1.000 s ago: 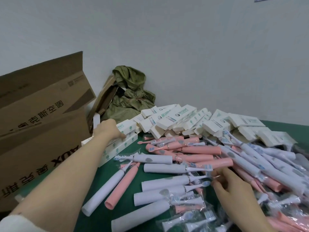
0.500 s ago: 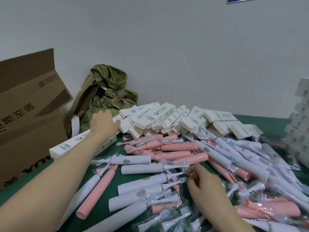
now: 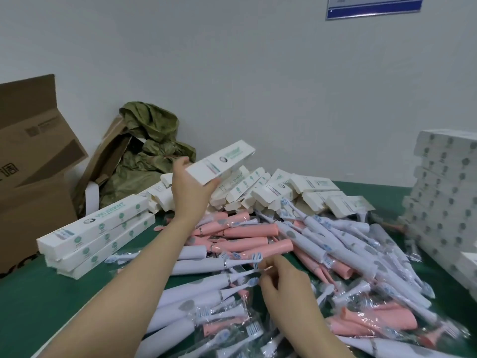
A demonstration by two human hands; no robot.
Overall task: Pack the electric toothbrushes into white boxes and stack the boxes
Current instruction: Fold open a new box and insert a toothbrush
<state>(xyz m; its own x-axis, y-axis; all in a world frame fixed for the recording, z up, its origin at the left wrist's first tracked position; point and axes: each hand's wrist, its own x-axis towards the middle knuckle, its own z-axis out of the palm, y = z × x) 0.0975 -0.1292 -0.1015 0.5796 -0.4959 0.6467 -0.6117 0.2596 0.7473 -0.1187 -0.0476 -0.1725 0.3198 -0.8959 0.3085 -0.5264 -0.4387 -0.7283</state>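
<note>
My outstretched left hand (image 3: 192,192) grips a long white box (image 3: 222,161), tilted upward; my right hand (image 3: 281,282) curls over electric toothbrushes (image 3: 258,240), grasp unclear.

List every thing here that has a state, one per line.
Left hand: grips long white cardboard box, held above the pile.
Right hand: fingers curled at white toothbrush heads; grip unclear.
Pink and white electric toothbrushes: loose heap, unpacked.
Brown cardboard carton: flaps open.
Three white boxes at left: stacked, closed.
</note>
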